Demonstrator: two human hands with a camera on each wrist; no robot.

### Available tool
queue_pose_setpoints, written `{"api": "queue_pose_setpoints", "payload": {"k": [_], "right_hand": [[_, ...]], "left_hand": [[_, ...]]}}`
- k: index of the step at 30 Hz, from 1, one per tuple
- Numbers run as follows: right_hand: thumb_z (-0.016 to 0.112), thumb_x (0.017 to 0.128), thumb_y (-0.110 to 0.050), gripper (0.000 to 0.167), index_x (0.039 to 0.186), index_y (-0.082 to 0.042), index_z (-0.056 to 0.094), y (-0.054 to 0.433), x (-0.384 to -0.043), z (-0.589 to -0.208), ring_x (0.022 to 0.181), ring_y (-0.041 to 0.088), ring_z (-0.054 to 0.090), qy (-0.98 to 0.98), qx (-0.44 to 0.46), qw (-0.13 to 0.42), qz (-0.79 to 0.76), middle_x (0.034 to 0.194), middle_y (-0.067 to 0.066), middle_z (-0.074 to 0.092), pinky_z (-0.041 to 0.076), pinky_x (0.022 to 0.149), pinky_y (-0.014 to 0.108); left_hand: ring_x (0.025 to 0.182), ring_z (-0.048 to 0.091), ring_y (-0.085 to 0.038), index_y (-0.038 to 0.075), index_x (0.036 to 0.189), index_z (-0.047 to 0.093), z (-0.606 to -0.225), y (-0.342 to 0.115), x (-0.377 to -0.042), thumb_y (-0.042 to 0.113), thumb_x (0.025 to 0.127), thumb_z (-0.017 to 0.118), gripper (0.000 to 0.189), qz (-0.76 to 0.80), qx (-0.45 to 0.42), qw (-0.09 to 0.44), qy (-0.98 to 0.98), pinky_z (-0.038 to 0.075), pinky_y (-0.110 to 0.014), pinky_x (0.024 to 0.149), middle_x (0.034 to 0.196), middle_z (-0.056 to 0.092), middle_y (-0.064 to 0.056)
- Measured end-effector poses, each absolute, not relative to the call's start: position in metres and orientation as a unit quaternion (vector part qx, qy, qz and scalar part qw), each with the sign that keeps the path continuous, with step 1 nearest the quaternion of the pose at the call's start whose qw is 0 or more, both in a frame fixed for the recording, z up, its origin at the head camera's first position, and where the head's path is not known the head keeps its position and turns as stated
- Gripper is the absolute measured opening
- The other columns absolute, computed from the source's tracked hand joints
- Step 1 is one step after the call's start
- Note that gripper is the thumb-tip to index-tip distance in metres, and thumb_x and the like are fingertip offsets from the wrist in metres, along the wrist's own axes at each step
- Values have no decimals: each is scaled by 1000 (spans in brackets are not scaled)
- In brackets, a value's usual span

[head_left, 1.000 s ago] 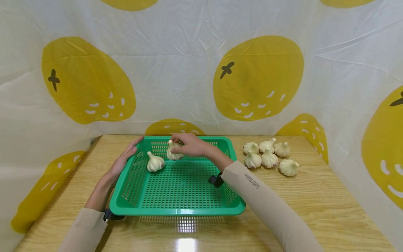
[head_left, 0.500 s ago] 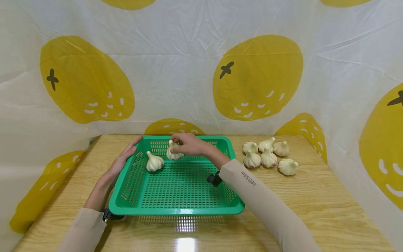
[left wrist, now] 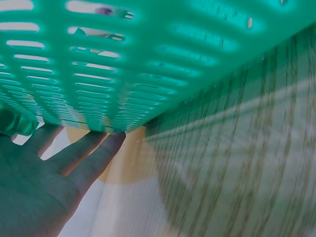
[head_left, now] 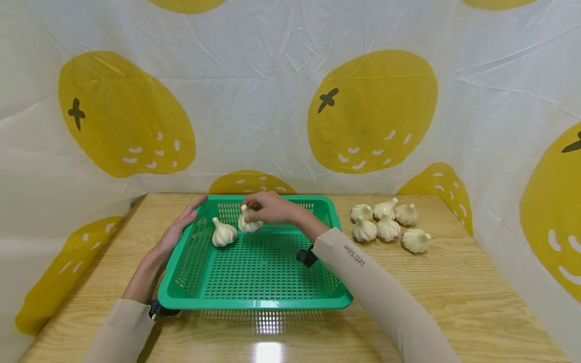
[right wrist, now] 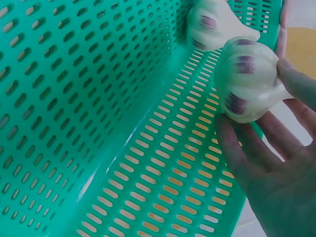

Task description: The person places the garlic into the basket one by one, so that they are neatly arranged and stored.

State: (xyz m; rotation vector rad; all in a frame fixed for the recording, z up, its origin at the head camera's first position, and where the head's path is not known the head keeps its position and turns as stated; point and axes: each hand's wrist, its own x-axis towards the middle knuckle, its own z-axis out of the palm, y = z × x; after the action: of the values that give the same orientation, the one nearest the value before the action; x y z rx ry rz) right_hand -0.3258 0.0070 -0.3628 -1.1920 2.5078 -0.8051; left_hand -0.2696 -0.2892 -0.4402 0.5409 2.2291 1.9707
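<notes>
Within green basket (head_left: pixel 254 304): garlic bulb (head_left: pixel 247 223), pinched by right hand (head_left: pixel 273 208); step, apparently placing; next likely calls for gentle release. Left hand (head_left: pixel 178 231): straight-fingered, against basket side.

You are at a screened-off workstation: a white fruit-print curtain (head_left: pixel 254 101) walls your wood-grain bench (head_left: pixel 458 297) on three sides, hiding what room this is.

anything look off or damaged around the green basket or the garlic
Nothing stands out. The green basket stands upright on the table, one garlic bulb inside and another held by the right hand. Of the six bulbs on the table, the rightmost lies on its side, but nothing looks spilled or broken.
</notes>
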Motion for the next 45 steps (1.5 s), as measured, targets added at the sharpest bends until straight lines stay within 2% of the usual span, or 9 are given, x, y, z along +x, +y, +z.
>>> {"api": "queue_pose_setpoints", "payload": {"k": [6,14,19,27,35,45], "right_hand": [[72,99,-23,25,121,-12,72,5,-329,-367,111,20,71,859,-428,117,-256,119,5,77,55,89,29],[72,99,-20,19,116,-14,75,6,-328,-369,117,20,70,858,-430,129,-250,120,4,76,56,96,31],[71,99,-22,18,115,-15,75,6,-328,-372,117,19,70,861,-435,122,-232,120,4,76,55,98,32],[71,100,-23,22,120,-15,74,3,-330,-381,115,20,70,869,-426,127,-216,120,4,76,56,95,32],[71,100,-23,32,129,-9,70,1,-329,-386,118,21,69,872,-417,143,-214,126,6,74,55,98,35],[68,102,-23,34,133,-9,67,0,-327,-387,117,23,68,875,-416,142,-204,126,8,73,55,97,37]], "left_hand": [[157,8,-36,15,168,8,-440,-289,-268,37,115,24,60,653,175,59,734,31,-10,104,173,2,-16],[155,15,-28,17,168,8,-440,-288,-268,38,115,23,59,656,174,65,731,34,-11,104,173,3,-17],[156,11,-33,17,168,7,-440,-287,-268,37,115,22,59,659,175,66,729,33,-10,104,173,3,-17],[156,11,-32,19,168,7,-441,-287,-269,37,115,21,58,660,171,73,728,33,-12,105,173,3,-16],[156,12,-32,19,168,7,-442,-287,-268,38,115,22,58,658,172,71,730,34,-12,104,173,3,-17],[155,15,-31,19,168,6,-441,-287,-268,38,115,21,59,656,171,70,731,35,-12,104,173,4,-18]]}}
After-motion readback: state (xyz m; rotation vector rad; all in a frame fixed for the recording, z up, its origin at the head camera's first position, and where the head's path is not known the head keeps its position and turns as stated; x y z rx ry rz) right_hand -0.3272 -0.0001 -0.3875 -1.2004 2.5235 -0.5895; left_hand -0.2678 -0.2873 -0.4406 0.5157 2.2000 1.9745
